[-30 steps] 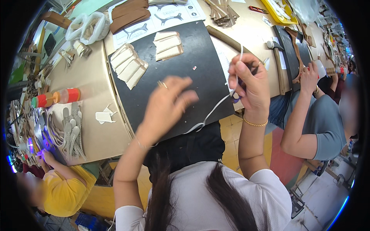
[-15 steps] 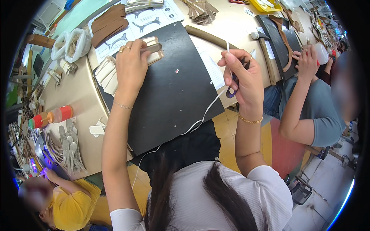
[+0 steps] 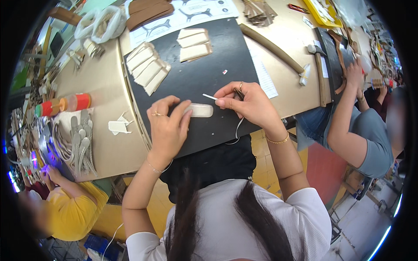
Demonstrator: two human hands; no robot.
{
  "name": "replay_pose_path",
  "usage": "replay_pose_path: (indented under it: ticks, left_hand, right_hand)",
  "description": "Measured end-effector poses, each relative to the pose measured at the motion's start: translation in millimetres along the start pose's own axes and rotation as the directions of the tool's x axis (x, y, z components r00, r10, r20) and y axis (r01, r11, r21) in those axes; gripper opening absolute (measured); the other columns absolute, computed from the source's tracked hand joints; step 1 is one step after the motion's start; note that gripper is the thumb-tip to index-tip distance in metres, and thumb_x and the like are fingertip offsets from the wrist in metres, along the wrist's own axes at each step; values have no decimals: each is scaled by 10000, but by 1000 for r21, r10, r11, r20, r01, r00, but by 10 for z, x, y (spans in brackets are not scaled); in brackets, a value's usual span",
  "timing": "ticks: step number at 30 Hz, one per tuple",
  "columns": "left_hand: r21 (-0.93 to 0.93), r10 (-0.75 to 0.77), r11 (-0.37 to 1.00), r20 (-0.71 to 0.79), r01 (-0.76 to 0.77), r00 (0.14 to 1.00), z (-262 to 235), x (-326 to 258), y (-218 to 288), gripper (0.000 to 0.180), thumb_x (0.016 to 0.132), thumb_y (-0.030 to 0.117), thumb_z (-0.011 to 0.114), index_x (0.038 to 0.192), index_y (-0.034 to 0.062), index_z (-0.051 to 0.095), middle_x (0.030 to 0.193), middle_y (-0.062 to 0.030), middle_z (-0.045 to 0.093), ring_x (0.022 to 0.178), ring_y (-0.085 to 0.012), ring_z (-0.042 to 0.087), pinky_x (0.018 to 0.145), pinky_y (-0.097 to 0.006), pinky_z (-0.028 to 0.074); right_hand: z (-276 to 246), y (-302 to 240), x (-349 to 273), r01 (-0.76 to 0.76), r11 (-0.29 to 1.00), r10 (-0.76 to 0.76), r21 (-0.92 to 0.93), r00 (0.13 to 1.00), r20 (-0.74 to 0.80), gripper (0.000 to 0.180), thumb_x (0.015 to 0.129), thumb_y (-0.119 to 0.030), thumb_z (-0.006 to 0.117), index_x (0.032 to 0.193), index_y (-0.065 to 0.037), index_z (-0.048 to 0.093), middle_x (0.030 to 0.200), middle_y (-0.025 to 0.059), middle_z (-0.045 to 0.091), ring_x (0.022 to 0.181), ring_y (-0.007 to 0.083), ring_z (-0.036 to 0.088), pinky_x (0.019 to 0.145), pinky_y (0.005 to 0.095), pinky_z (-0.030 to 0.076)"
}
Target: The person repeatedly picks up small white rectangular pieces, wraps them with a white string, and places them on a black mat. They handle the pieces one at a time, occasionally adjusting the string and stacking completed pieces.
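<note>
My left hand (image 3: 167, 127) pinches a cream leather-like tab (image 3: 202, 110) with a rounded end, low over the black board (image 3: 196, 78). Close by on the right, my right hand (image 3: 250, 104) holds the tip of a thin white cord (image 3: 210, 96) between thumb and finger, just above the tab and apart from it. The cord trails down below that hand. A pair of dark-handled scissors (image 3: 238, 93) is tucked in the same hand, mostly hidden by the fingers. Beyond my hands lie two fanned rows of similar cream tabs, one at the left (image 3: 148, 69), another farther back (image 3: 194, 45).
Past the board are printed sheets (image 3: 183, 19), brown leather pieces (image 3: 149, 12), a wooden bar (image 3: 272, 48) and a hammer (image 3: 321, 74). Bottles with red labels (image 3: 63, 105) and pale straps (image 3: 80, 143) are at left. Co-workers sit at left (image 3: 74, 209) and right (image 3: 348, 126).
My left hand has come from the far tabs toward me, bringing one tab. My right hand has moved left and lower with the cord, close to the tab. The view has shifted slightly.
</note>
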State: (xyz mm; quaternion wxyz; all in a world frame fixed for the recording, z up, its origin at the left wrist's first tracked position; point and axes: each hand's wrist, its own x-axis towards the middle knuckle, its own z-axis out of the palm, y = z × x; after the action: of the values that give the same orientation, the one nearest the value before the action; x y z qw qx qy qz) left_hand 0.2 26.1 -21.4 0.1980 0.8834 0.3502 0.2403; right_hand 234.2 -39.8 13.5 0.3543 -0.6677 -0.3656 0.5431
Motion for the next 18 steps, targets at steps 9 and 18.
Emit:
replay_pose_path:
  ticks: [9,18]
  left_hand:
    - [228,142,960,112,-164,984,124,-411,55,469,867,237,783,1277,31,684,1324,-88,627,1174,-259,564,968,-432,370]
    - [249,111,959,111,-136,988,144,-445,68,482,865,267,777,1283,47,681,1360,-73,623,1185,-223,563,937,-432,343]
  right_hand:
    - [518,-12,293,140,951,-124,-275,989,75,251,919,-230,758,974,15,770,724,93,735,551,119,626,538,276,495]
    - [568,-39,305,94,885,-114,-455,993,-17,238,872,-202,703,853,29,758,716,185,724,695,342,735,707,397,571]
